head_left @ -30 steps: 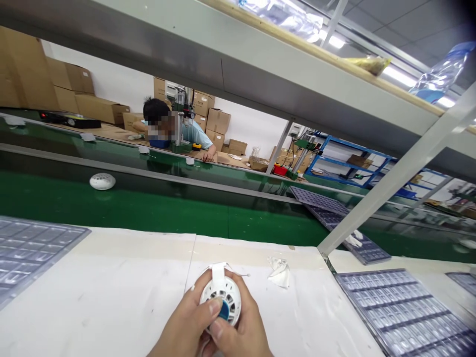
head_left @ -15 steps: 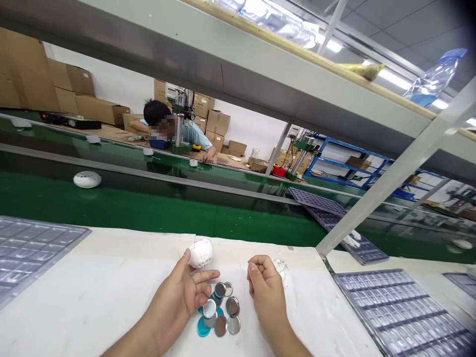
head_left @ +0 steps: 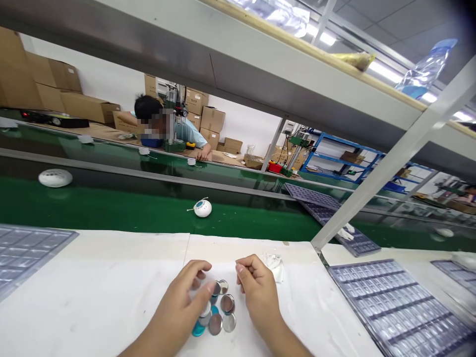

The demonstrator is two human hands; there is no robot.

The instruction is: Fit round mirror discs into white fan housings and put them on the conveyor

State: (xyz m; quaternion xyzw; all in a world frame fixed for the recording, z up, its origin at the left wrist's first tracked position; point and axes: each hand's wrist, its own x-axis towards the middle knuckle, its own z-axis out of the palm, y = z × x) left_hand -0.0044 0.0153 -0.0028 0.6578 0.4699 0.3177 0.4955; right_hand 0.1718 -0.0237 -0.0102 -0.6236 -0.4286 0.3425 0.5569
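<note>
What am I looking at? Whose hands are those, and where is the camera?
This picture comes from a camera worn on someone's head, so you see what they see. Those are their left hand and right hand, above a white table. The left fingers reach over a pile of shiny round discs; I can't tell whether they're holding one. Ahead, a white round gadget sits on a green belt. Another person sits beyond it.

Cardboard boxes (head_left: pixel 211 119) stood stacked against a white wall (head_left: pixel 245 121), a blue metal rack (head_left: pixel 334 161) stood further right, and fluorescent ceiling lights (head_left: pixel 385 72) shone overhead.
</note>
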